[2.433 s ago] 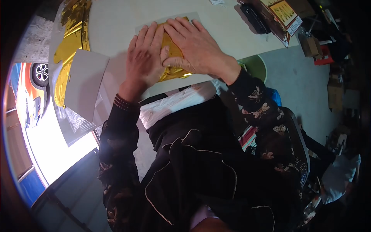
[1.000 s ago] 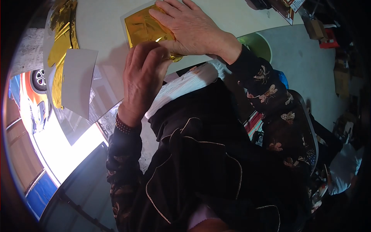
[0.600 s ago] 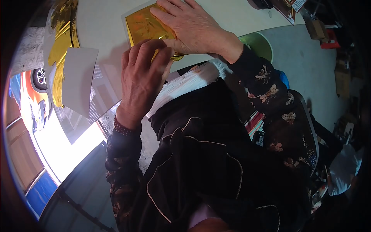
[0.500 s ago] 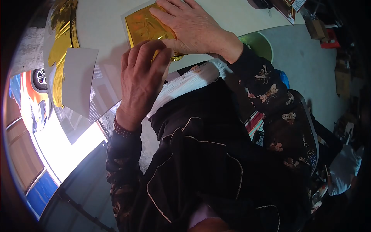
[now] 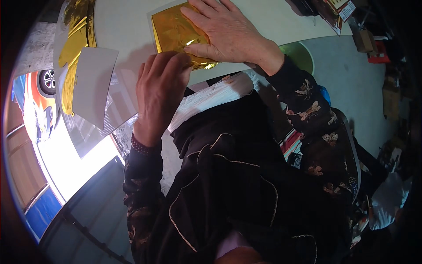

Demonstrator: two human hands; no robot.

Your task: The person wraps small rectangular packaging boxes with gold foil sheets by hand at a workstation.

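A shiny gold foil sheet (image 5: 171, 30) lies over a flat, straight-edged piece on the pale tabletop. My right hand (image 5: 235, 37) rests flat across its right part, fingers spread and thumb stretched toward the left. At the near left corner of the foil, my left hand (image 5: 159, 90) is closed, its curled fingers pinching the foil edge. Those fingertips partly cover that corner. Below my right thumb, the near edge of the foil looks crumpled and catches the light.
Left on the table (image 5: 125, 22) lie more gold foil (image 5: 72, 50), a grey-white card (image 5: 94, 83) and clear plastic sheeting. A green bin (image 5: 299, 57) stands beyond the table's right edge. White cloth (image 5: 215, 97) covers my lap. Dark items (image 5: 303, 6) sit at the far right.
My left fingers have curled in closer along the near foil edge. The right thumb now lies more clearly on the foil, and the whole view has shifted slightly.
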